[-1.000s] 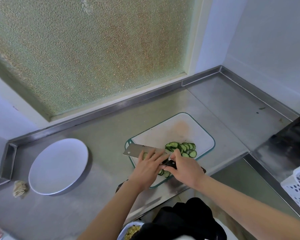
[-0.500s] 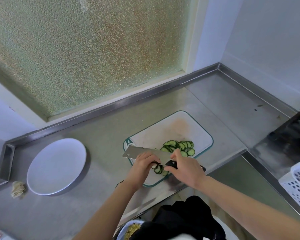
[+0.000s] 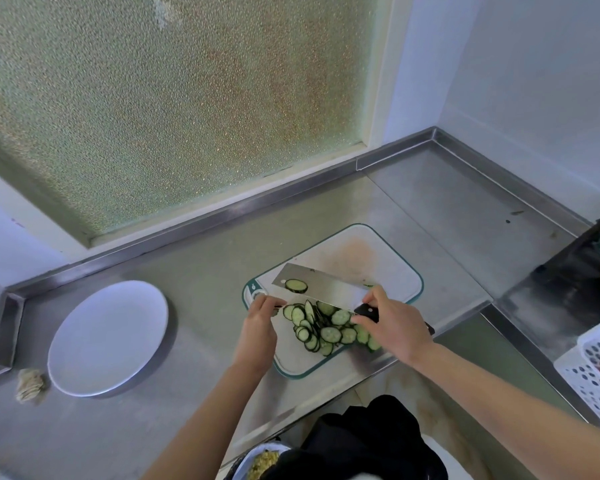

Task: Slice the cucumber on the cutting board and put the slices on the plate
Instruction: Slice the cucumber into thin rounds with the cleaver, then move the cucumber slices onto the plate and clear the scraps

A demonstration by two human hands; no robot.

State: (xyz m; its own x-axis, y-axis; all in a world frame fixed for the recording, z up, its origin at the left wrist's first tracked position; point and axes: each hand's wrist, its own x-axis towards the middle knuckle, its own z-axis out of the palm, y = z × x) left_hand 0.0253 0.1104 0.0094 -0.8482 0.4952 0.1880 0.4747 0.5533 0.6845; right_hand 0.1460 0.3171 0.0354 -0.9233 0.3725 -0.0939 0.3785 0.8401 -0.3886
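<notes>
A white cutting board [image 3: 378, 258] with a green rim lies on the steel counter. A pile of several cucumber slices [image 3: 326, 330] sits on its near half. My right hand [image 3: 392, 323] grips the black handle of a cleaver [image 3: 329, 287], whose broad blade is tilted up behind the pile. One slice [image 3: 296, 285] sticks to the blade's face. My left hand [image 3: 258, 329] is at the left side of the pile, fingertips at the blade's lower left corner. The white plate [image 3: 108, 337] stands to the left, with nothing on it.
A crumpled rag [image 3: 30, 384] lies left of the plate. A white perforated basket [image 3: 593, 368] is at the right edge and a dark stove top [image 3: 575, 271] behind it. A bowl of yellow food [image 3: 264, 460] is at the bottom. The counter's front edge runs just below the board.
The cleaver blade has risen and tilted back, showing a slice stuck on it. The slices are now gathered in a pile at the board's near side. My left hand has slid left.
</notes>
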